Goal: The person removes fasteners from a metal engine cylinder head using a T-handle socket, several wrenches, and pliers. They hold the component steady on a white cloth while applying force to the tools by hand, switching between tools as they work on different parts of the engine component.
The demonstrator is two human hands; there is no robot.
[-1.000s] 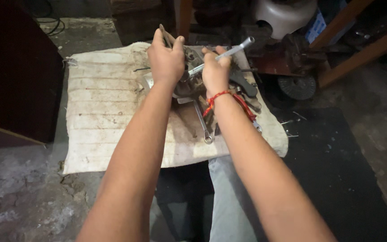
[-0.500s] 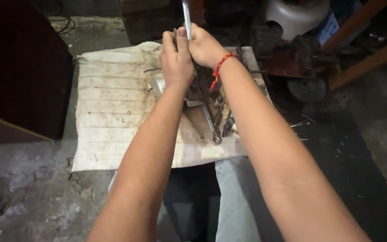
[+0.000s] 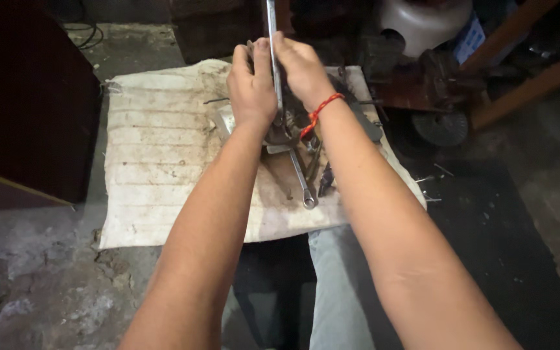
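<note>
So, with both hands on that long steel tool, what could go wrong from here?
The long wrench stands nearly upright and could slip off the dark metal part, driving the left hand or right hand into it. The loose spanner on the stained cloth might get knocked.

Both bare forearms stretch fwd from bottom of view, converging toward the top centre. Left hand (image 3: 251,87) knuckles up, fingers curled down, thumb raised alongside the right hand. Right hand (image 3: 301,68) just beside it, touching, fingers curled in a closed grip, back of hand facing up-right. Thin red thread wristband (image 3: 319,113) round right wrist. Left arm straight, right arm angled inward, elbows out of frame
</note>
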